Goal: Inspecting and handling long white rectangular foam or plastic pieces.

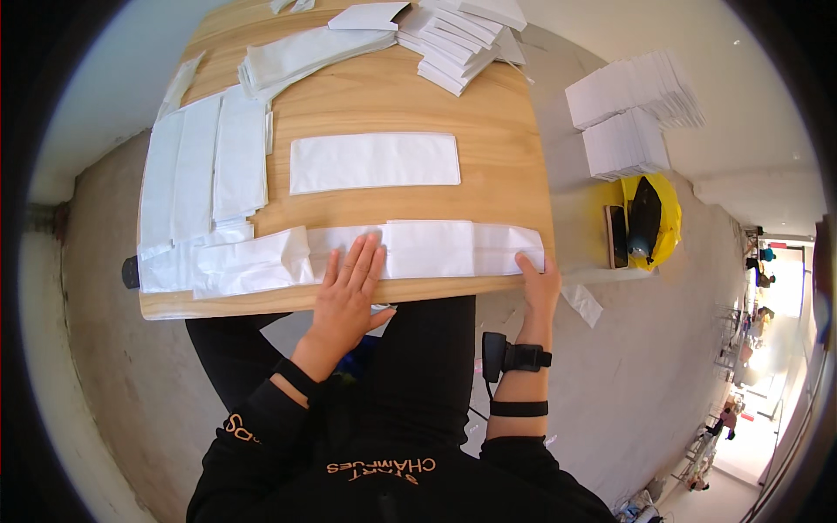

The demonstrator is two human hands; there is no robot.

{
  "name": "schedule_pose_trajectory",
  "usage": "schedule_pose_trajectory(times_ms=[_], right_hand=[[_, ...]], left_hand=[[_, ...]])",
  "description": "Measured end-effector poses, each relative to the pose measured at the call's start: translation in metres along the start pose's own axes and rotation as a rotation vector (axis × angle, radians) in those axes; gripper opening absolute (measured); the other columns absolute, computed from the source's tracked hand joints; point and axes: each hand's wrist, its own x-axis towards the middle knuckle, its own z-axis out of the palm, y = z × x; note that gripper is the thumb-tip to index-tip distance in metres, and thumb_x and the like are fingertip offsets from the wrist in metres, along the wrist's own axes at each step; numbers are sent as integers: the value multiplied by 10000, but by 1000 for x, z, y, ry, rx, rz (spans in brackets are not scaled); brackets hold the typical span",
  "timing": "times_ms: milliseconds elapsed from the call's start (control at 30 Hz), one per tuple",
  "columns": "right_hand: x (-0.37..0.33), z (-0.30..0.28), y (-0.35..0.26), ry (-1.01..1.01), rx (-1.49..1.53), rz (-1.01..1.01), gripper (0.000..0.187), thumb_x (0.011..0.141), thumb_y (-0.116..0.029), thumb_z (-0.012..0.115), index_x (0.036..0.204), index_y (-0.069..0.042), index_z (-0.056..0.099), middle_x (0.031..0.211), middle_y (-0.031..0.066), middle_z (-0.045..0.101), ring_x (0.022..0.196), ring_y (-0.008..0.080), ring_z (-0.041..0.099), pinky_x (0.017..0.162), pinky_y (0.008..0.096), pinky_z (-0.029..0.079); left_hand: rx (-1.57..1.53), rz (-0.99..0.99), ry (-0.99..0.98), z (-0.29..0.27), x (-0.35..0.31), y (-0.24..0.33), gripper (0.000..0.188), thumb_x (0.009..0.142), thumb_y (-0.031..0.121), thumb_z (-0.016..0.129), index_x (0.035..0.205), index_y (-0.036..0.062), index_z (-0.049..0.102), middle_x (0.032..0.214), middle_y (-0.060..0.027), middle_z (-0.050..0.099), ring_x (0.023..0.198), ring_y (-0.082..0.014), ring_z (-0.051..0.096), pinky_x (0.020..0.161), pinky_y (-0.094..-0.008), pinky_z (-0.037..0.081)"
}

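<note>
A long white folded sheet (432, 249) lies along the near edge of the wooden table, with creases across it. My left hand (347, 295) rests flat on its middle, fingers stretched out and close together. At the sheet's right end, my right hand (541, 281) pinches the corner, thumb on top; its other fingers are mostly hidden. Left of my left hand, a wrinkled white piece (253, 261) covers the near left of the table. Beyond the sheet lies a single flat white rectangular piece (375, 163).
White strips (193, 166) lie layered at the table's left, with a white stack (318, 57) and fanned white boxes or envelopes (458, 44) at the far side. To the right are more white stacks (623, 144), a yellow bag (667, 222) and a phone-like dark object (616, 236).
</note>
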Motion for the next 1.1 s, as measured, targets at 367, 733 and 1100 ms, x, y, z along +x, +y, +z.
schedule_pose_trajectory(times_ms=[367,733,1100], right_hand=[[-76,46,-71,26,-66,-497,159,797,-99,731,916,-26,656,934,84,588,818,220,570,703,316,448],[-101,97,-63,-206,-216,-652,226,725,-59,746,929,-66,650,969,109,570,904,309,586,768,377,483],[-60,56,-46,-196,-188,-422,275,812,-85,695,1084,-96,653,1013,119,528,918,275,561,787,371,478]], left_hand=[[-254,5,147,-13,2,3,840,787,284,750,1452,5,319,1480,-205,335,1381,-355,327,1126,-482,269],[-1386,-258,-46,-8,23,11,639,926,279,644,1422,-17,370,1299,-163,463,1190,-251,487,1035,-357,387],[-1290,-309,-17,4,26,7,621,928,296,640,1373,-66,401,1295,-158,458,1169,-227,485,988,-329,422]])
